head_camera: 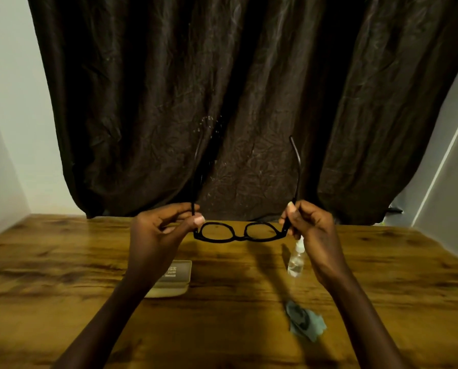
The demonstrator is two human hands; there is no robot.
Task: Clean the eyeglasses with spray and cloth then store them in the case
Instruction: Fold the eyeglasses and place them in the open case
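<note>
Glasses (240, 238), black-framed, were held in the air above the table (63, 262), temples unfolded and pointing away toward the curtain (222, 89). The left hand (158, 230) pinched one temple near its hinge between thumb and fingers, and the right hand (310, 225) pinched the other likewise. Case (178, 275) lay on the table under the left wrist, partly hidden; bottle (295, 263) stood just beside the right wrist; cloth (305, 323) lay crumpled nearer the person.

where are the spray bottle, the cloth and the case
spray bottle (295, 265): head view, on its clear body
cloth (306, 324): head view, on its crumpled middle
case (180, 272): head view, on its lid top
</note>
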